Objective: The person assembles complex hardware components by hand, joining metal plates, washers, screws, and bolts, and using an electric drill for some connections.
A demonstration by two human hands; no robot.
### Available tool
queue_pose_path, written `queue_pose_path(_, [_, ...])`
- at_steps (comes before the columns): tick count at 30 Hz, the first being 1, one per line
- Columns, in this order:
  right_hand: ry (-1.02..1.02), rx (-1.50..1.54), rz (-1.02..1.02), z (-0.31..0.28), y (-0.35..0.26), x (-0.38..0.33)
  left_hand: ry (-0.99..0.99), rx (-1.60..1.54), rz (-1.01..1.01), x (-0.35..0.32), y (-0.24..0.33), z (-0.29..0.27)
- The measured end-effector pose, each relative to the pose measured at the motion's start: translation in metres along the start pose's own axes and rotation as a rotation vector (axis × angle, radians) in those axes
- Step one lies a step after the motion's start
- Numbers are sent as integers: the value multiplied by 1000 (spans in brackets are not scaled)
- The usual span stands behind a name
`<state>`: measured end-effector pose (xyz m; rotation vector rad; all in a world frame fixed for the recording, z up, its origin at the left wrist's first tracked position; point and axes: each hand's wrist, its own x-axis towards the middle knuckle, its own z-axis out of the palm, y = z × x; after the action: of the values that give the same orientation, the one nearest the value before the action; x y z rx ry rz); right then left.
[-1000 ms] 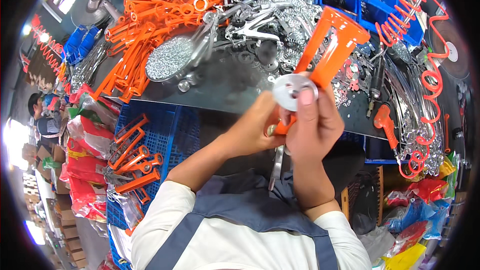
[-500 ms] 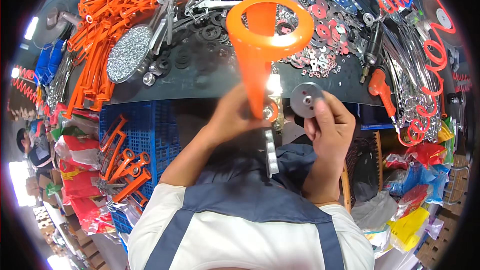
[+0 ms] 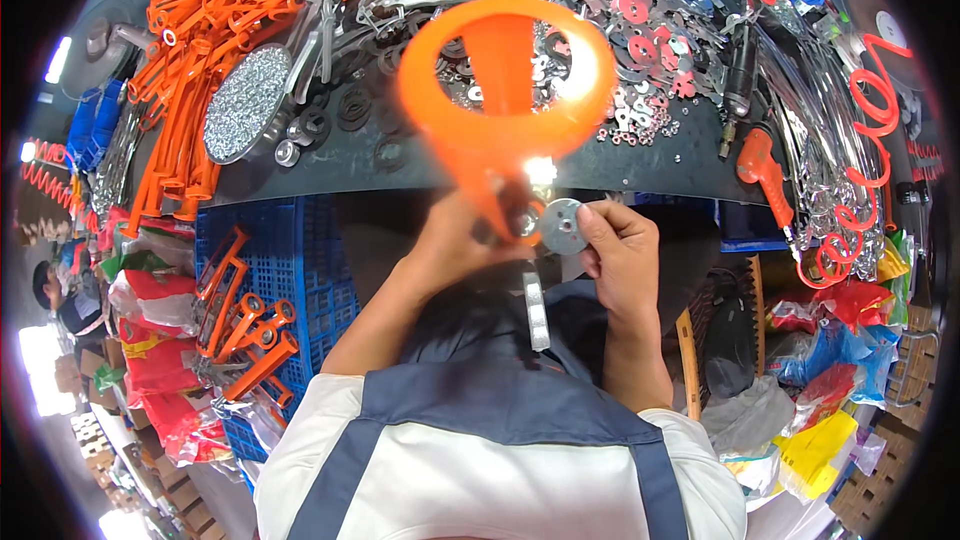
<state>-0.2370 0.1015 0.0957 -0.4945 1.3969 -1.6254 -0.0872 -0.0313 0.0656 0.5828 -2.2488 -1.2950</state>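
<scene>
My left hand [image 3: 455, 240] grips an orange metal frame [image 3: 430, 135] by its lower end. The frame's big ring stands up toward the camera, blurred. A small orange loop with a metal piece in it shows beside my left fingers, and a silver toothed bar [image 3: 537, 315] hangs below. Between thumb and fingers my right hand [image 3: 625, 250] pinches a round grey metal disc [image 3: 563, 227] with a hole in its middle. The disc is right beside the small loop; whether they touch I cannot tell. The frame hides part of my left fingers.
Orange frames [image 3: 190, 130] pile at the back left by a dish of tiny silver parts [image 3: 248, 105]. Loose washers [image 3: 640, 115] and metal levers lie behind. A power driver [image 3: 740, 70] and an orange-handled air tool [image 3: 762, 175] rest at right. A blue crate [image 3: 320, 250] stands lower left.
My right hand has brought the disc left and slightly down, up to the small loop. The frame's large ring has tilted left and nearer the camera.
</scene>
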Motion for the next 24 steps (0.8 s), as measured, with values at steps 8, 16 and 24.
queue_pose_path(8, [83, -843, -569, 33, 15, 13, 63, 125, 244, -2, -45, 10])
queue_pose_path(16, [179, -1112, -682, 21, 10, 17, 34, -81, 313, -6, -46, 12])
queue_pose_path(24, [-107, -310, -117, 6, 33, 19, 41, 69, 412, 2, -45, 13])
